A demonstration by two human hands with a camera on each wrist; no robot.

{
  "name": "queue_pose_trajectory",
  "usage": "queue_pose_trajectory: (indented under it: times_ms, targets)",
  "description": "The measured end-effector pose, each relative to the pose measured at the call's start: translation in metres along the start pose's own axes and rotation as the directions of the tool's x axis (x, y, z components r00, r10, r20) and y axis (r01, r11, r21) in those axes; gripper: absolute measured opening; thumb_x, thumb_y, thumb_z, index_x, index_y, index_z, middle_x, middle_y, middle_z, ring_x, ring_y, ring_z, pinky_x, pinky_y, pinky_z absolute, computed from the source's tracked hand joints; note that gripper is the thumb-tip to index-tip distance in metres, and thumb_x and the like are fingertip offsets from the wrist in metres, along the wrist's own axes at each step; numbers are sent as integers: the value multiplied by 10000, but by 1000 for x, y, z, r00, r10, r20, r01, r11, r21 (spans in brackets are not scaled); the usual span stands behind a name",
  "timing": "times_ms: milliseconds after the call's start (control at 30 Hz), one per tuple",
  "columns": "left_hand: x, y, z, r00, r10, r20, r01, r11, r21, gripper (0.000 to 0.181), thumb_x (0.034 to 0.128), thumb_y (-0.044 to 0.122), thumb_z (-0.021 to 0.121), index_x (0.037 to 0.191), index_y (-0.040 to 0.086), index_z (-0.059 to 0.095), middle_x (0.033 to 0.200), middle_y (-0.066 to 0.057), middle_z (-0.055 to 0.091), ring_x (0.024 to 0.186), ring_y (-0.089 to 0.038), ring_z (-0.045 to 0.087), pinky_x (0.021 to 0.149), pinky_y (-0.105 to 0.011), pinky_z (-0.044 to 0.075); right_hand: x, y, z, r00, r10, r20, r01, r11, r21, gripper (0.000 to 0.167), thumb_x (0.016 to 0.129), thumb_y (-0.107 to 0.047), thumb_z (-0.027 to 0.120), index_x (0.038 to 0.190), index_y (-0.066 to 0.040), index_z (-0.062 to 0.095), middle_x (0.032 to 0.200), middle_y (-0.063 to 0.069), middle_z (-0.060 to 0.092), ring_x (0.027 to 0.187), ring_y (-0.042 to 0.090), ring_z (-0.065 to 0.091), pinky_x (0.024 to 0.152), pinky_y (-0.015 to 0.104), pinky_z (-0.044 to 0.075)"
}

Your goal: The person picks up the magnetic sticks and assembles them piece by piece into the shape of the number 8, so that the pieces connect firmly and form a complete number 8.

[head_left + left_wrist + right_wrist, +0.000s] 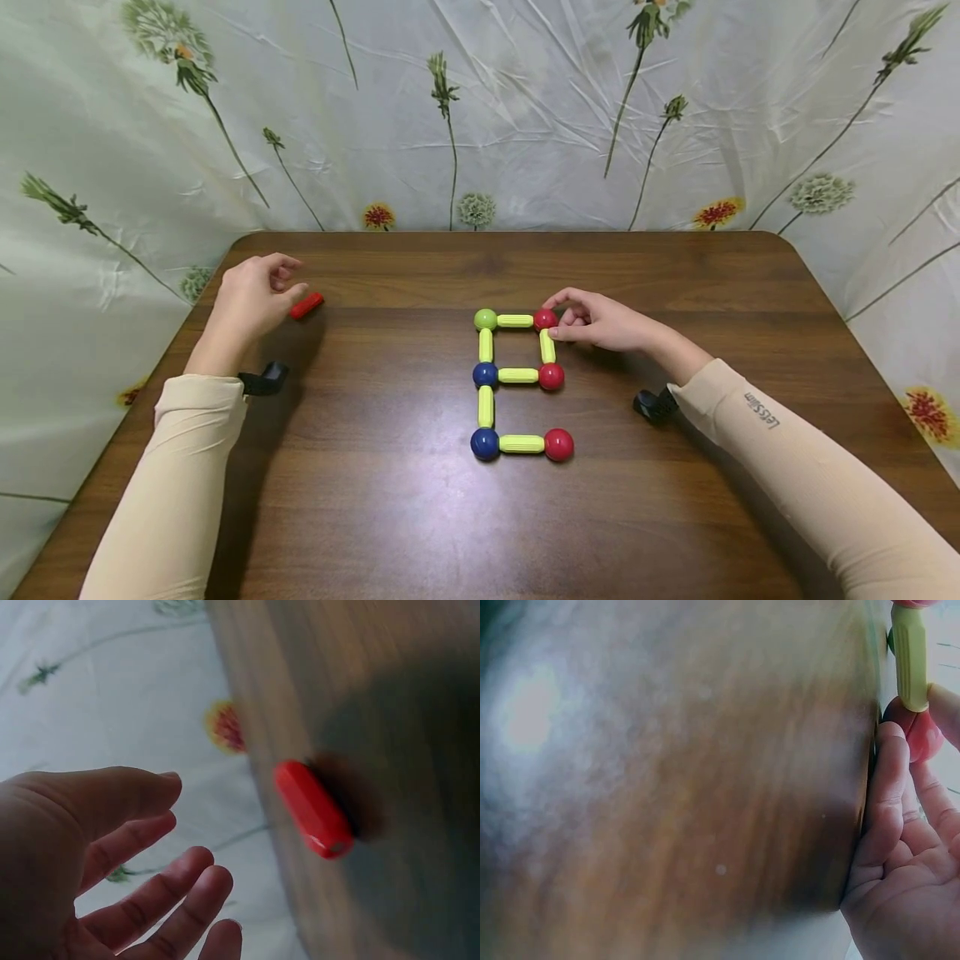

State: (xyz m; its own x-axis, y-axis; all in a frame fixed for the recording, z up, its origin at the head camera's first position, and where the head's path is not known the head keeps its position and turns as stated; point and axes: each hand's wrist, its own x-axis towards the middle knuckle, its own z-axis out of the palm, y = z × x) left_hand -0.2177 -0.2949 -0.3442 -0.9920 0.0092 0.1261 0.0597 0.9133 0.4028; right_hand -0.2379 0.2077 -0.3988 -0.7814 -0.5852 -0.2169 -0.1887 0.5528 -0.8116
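Note:
Yellow ribbed rods (515,321) and coloured balls lie joined on the table as a square with a further rod and an L below. A green ball (486,319) is at the top left corner, blue balls (484,375) run down the left side, and red balls (558,444) are on the right. My right hand (611,323) pinches the top right red ball (925,739) between thumb and fingers, the thumb where the yellow rod (910,664) meets it. My left hand (251,292) hovers with loosely bent fingers beside a short red rod (313,810), apart from it and holding nothing.
The brown wooden table (375,517) has a far edge against a white flowered cloth (525,125). A black strap with a small device (266,379) is on the left wrist, and a similar black device (654,405) is under the right one.

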Motion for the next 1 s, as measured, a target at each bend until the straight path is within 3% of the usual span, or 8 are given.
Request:
queue_pose_trajectory:
  times_ms: [200,367,533,700,1000]
  targets:
    - [9,-16,5,996,-43,79,41,999,30,386,1008,213,691,1327,-2,665,1240,-288,661,1128,-449,630,926,-613,499,0,0,1,1000,-1,5,1,1000,9,457,1032,-186,726,1425,-45,539,978,104,684,750,166,524,647,259,446]
    - [14,-19,7,990,-37,139,31,999,40,396,1005,239,702,1308,-14,673,1133,-243,696,1059,-421,633,877,-543,493,0,0,0,1000,5,4,-5,1000,6,453,1029,-170,726,1423,-48,539,973,94,682,753,168,522,648,260,444]
    - [16,-20,9,977,-72,201,65,997,40,429,1009,308,723,1299,-5,685,1138,-242,752,1072,-419,654,853,-498,509,0,0,0,1000,5,-1,-5,1000,6,445,1032,-180,728,1418,-50,548,964,86,674,745,155,514,649,255,432]
    - [15,-21,11,972,-80,220,74,997,37,387,1016,305,718,1264,9,704,1150,-239,760,1064,-404,662,807,-433,488,0,0,0,1000,-1,-4,1,1000,6,445,1032,-181,728,1417,-50,547,950,73,669,737,151,510,646,256,426]
    - [14,-23,14,973,-64,221,59,998,30,309,997,217,719,1238,24,729,1091,-237,764,1024,-402,651,794,-426,463,-1,-2,0,1000,0,4,0,1000,13,459,1033,-189,723,1428,-50,534,959,77,671,743,160,518,641,259,441]
